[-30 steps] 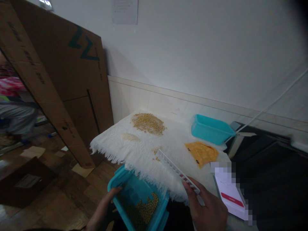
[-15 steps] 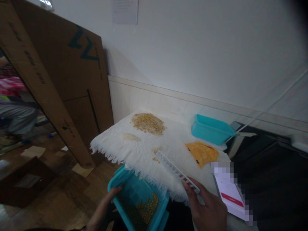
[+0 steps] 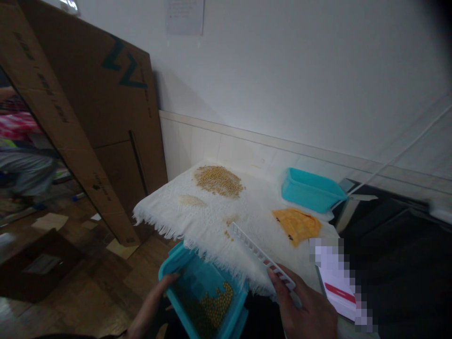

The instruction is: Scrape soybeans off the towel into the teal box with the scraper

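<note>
My left hand (image 3: 155, 301) grips the left rim of a teal plastic bin (image 3: 190, 308), thumb over the edge. The bin is tilted below the table's fringed front edge. Inside it lie yellow soybeans (image 3: 217, 306) and darker green beans in shadow at the lower left. My right hand (image 3: 305, 301) is closed on one end of a white slotted plastic strip (image 3: 259, 256). The strip's far end rests at or just above the cloth, beside a few loose soybeans (image 3: 229, 235) and a small patch of pale grains (image 3: 231, 219).
A white fringed cloth (image 3: 254, 197) covers the table. On it are a soybean pile (image 3: 218, 181), pale grains (image 3: 190, 201), a second teal bin (image 3: 312, 188), an orange cloth (image 3: 296, 226) and a phone (image 3: 337, 282). A tall cardboard box (image 3: 95, 94) stands left; another person is partly visible beyond.
My right hand and the near end of the strip have shifted slightly right and down. The loose soybeans by the strip's tip have moved a little. The left hand and bin stay put.
</note>
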Demonstrator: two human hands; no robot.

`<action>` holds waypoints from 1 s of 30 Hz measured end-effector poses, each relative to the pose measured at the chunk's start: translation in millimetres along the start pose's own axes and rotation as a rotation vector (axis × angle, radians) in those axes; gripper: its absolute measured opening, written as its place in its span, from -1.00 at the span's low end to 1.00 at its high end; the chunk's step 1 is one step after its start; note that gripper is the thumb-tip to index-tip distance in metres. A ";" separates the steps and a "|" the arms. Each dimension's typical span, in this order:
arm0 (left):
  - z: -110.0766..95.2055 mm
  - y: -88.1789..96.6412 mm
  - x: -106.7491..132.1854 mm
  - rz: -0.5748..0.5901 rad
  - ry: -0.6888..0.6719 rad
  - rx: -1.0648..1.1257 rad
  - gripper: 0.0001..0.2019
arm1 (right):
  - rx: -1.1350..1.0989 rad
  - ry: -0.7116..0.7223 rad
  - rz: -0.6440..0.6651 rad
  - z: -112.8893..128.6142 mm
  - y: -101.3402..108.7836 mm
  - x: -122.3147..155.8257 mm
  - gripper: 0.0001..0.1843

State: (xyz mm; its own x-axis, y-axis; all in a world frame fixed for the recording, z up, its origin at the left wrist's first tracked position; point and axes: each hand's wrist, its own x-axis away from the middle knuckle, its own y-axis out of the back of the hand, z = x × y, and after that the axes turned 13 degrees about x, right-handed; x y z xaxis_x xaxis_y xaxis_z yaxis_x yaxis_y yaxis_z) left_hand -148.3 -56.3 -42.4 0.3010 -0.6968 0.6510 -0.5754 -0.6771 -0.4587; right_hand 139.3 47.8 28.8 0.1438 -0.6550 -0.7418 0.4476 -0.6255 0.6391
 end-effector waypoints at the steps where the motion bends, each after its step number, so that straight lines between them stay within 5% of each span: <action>1: -0.3 0.5 -0.7 -0.004 0.005 -0.003 -0.13 | -0.005 0.000 0.002 0.7 0.1 -0.4 -0.42; 12: -2.6 -2.0 -5.2 -0.052 0.044 0.026 -0.10 | -0.024 0.211 0.010 -7.4 2.3 -16.9 -0.56; 19: -9.8 -5.1 0.8 -0.062 -0.001 -0.016 -0.24 | -0.075 0.056 0.074 5.2 -2.1 -11.4 -0.46; 30: -7.8 3.1 -2.2 -0.034 -0.071 0.002 -0.21 | -0.226 0.122 0.102 22.3 -0.2 -0.8 -0.49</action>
State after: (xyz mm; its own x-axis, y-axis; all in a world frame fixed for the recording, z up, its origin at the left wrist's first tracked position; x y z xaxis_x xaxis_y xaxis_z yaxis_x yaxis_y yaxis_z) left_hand -156.7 -55.1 -40.5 0.3736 -0.6880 0.6222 -0.5620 -0.7015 -0.4383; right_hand 119.4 39.0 33.8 0.2973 -0.6449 -0.7041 0.6089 -0.4399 0.6601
